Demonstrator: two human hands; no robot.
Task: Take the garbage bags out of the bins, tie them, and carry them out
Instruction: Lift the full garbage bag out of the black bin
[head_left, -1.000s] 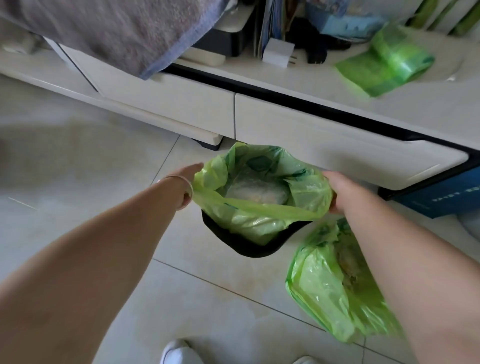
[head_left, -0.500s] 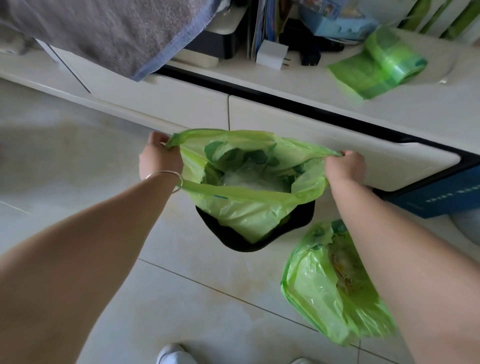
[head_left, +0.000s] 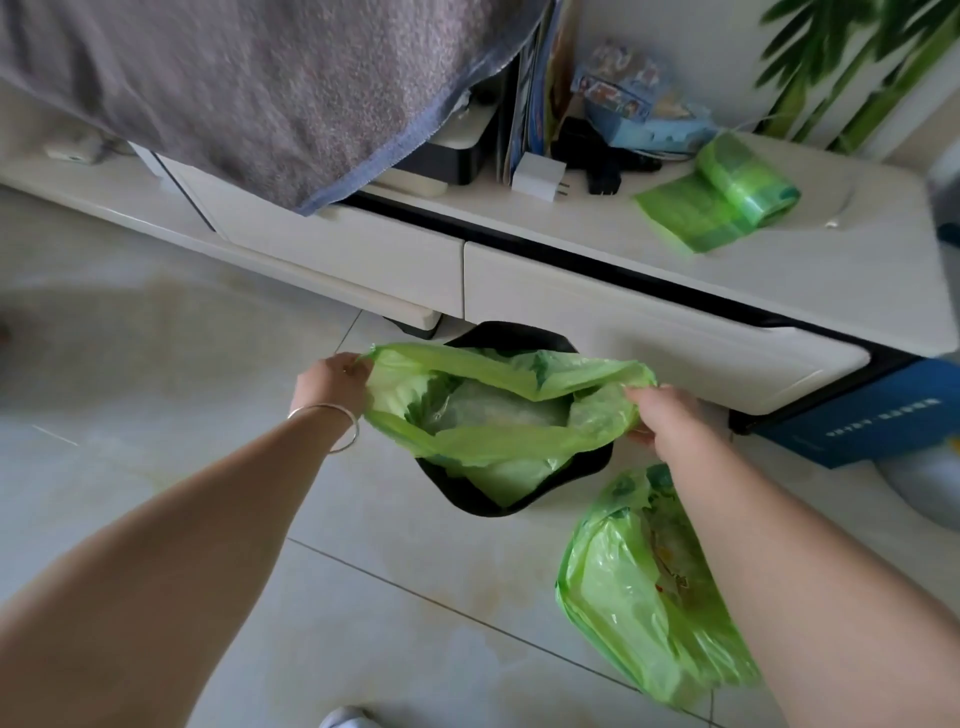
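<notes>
A green garbage bag (head_left: 498, 447) sits in a small black bin (head_left: 519, 338) on the tiled floor, its mouth pulled wide above the rim. Pale waste shows inside. My left hand (head_left: 332, 384) pinches the bag's left edge. My right hand (head_left: 670, 421) grips the bag's right edge. A second green bag (head_left: 634, 587) with waste in it lies on the floor to the right of the bin, partly behind my right forearm.
A low white cabinet (head_left: 649, 332) with drawers stands just behind the bin. On top lie a roll of green bags (head_left: 727, 192), a white charger (head_left: 537, 176) and boxes. A grey towel (head_left: 249, 83) hangs at the upper left. A blue box (head_left: 872, 415) sits at right.
My hands have spread the bag's mouth wider and lower, and the bag's far side has come off the bin's far rim, which now shows. The view has tilted up a little.
</notes>
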